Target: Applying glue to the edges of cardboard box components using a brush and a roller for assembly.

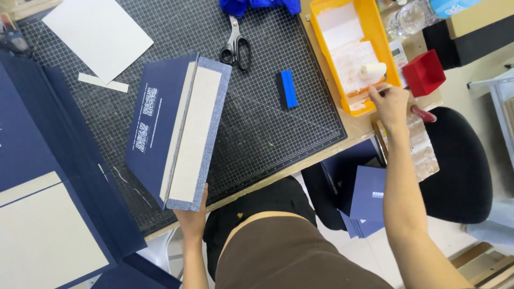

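Black-handled scissors (235,45) lie at twelve o'clock of the navy cardboard box (174,128) gripped by the left hand (191,217); right hand (389,103) pinches a roller handle, mostly hidden, over the yellow plastic tray (375,32).

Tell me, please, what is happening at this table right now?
A person steadies a navy box on its edge with the left hand over a dark gridded cutting mat. The right hand holds a small roller in a yellow tray of white paste. Scissors and a blue block lie on the mat.
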